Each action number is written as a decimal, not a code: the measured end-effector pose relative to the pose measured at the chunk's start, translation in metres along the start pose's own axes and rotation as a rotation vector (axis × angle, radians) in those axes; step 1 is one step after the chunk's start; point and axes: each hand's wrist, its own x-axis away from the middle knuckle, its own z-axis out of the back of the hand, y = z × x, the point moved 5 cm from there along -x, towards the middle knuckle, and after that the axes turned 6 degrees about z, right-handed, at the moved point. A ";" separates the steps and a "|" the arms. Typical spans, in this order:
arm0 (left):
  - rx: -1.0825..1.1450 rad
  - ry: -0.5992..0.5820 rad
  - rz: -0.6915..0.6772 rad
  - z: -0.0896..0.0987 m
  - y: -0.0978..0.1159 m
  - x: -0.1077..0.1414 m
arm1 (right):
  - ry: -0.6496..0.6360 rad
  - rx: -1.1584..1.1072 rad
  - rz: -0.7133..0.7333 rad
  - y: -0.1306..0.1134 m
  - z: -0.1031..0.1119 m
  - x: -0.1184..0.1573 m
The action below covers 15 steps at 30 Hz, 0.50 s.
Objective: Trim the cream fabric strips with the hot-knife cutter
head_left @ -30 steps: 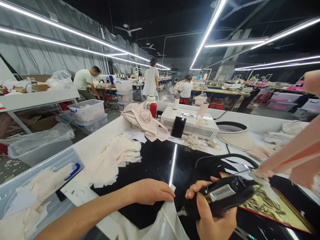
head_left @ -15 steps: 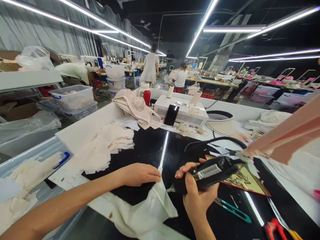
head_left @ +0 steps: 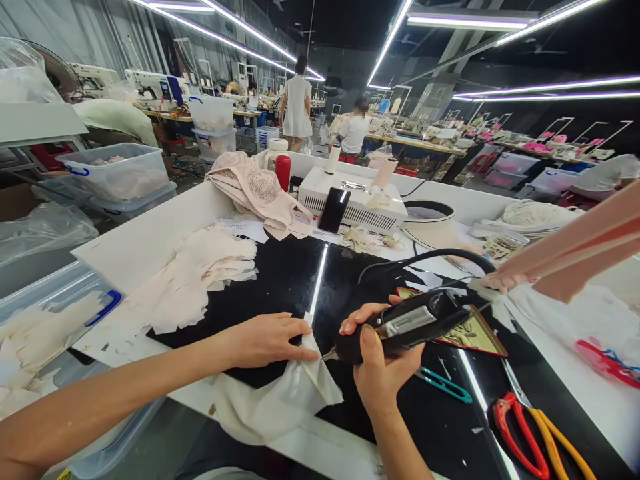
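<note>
Pinching the cream cloth point(head_left: 277, 410) at the bench's point(head_left: 280, 287) near edge btwn thumb & fingers, L hand point(head_left: 265, 341) faces R hand point(head_left: 383, 373), whose fingers wrap the blk handheld tool point(head_left: 407, 327) — tip by the cloth, can't tell if touching. Cloth's prob. light, soft, easily creased, so best held near its edge; tool's likely rigid, heavier, gripped round the body. Bench top's dark, glossy, w/ pale cloth stack point(head_left: 200, 270) — beyond, co-workers point(head_left: 297, 107) under strip lights point(head_left: 470, 23).
</note>
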 end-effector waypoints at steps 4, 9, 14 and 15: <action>-0.003 0.000 0.021 -0.001 0.002 0.001 | 0.007 0.012 0.002 0.000 0.000 -0.001; -0.010 0.001 0.010 0.000 0.003 0.001 | 0.004 0.027 -0.001 -0.001 -0.001 -0.001; 0.005 0.025 0.013 0.000 0.003 0.002 | 0.024 0.008 -0.004 -0.002 -0.003 -0.003; 0.010 0.029 0.016 0.000 0.003 0.002 | 0.036 0.006 -0.003 -0.002 -0.003 -0.004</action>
